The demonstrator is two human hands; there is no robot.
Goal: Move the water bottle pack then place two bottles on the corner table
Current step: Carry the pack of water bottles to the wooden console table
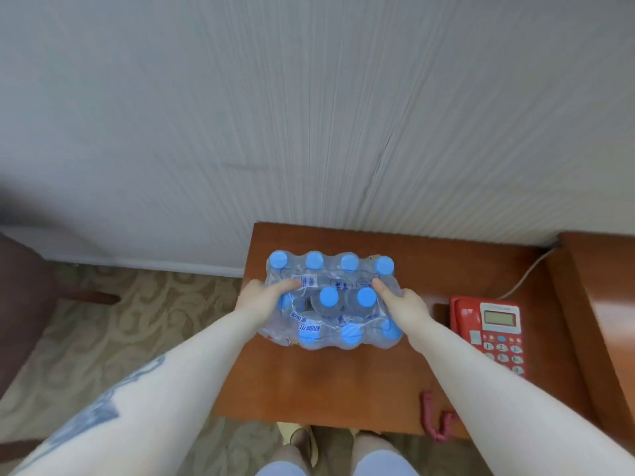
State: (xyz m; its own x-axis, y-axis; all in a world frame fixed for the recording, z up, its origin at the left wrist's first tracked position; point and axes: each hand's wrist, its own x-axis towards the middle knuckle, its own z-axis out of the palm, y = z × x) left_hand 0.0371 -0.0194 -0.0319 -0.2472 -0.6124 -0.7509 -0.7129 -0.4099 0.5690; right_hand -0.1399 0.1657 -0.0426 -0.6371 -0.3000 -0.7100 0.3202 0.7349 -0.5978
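On the wooden table, both hands apparently clasp the bottle pack.

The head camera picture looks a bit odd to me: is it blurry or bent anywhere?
Head view: soft overall, blurriest at the dark left edge; the wide lens bows the wall lines and stretches the forearms; the wooden table shows mild sheen; the water bottle pack and red telephone stay readable.
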